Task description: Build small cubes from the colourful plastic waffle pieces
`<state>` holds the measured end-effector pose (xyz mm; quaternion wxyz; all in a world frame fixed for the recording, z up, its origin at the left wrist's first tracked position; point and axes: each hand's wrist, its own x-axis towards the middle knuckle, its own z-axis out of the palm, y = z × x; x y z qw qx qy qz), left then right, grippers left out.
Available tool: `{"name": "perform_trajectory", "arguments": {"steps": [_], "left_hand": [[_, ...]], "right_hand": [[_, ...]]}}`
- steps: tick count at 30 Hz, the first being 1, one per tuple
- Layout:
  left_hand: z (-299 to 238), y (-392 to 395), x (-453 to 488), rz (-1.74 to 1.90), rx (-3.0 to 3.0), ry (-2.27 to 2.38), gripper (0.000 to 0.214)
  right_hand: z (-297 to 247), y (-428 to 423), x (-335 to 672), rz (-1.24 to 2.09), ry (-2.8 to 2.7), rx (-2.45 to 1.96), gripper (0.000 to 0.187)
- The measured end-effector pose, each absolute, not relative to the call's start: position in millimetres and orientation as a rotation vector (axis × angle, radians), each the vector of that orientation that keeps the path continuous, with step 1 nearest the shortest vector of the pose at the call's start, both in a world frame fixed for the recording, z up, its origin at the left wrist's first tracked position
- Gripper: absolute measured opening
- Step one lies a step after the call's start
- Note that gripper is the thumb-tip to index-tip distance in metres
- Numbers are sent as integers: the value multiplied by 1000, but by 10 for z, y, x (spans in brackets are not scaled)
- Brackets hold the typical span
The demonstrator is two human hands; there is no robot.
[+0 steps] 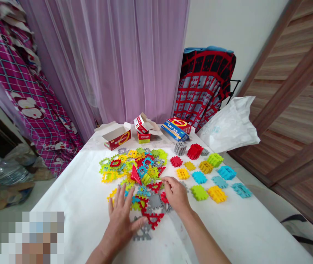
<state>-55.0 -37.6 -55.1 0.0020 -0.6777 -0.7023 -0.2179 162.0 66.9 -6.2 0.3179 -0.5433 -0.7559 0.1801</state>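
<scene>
A mixed heap of toothed plastic building pieces in red, yellow, green, blue and grey lies in the middle of the table. My left hand is open, fingers spread over the near left part of the heap, thumb over a grey triangular piece. To its right my right hand is closed in a pinch at the heap's right side. At its fingertips shows the thin edge of a light green building piece, mostly hidden. A red cone-shaped piece stands up from the heap between the hands.
Sorted stacks of toothed pieces, such as a red stack and a yellow stack, stand at the right. Behind are an open red box, a small carton, a blue box and a white bag.
</scene>
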Motion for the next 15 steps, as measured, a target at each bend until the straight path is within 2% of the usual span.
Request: {"name": "perform_trajectory", "arguments": {"steps": [2,4,15], "left_hand": [[-576,-477,-440,-595,-2262,-2142,106],[-576,-481,-370,-521,-2279,-2157,109],[-368,-183,-504,-685,-1938,-2246,51]], "right_hand": [[-133,588,1696,485,-1936,-1404,31],[-195,547,1735,494,-1912,-1381,31],[-330,492,1658,432,-1922,-1272,33]]}}
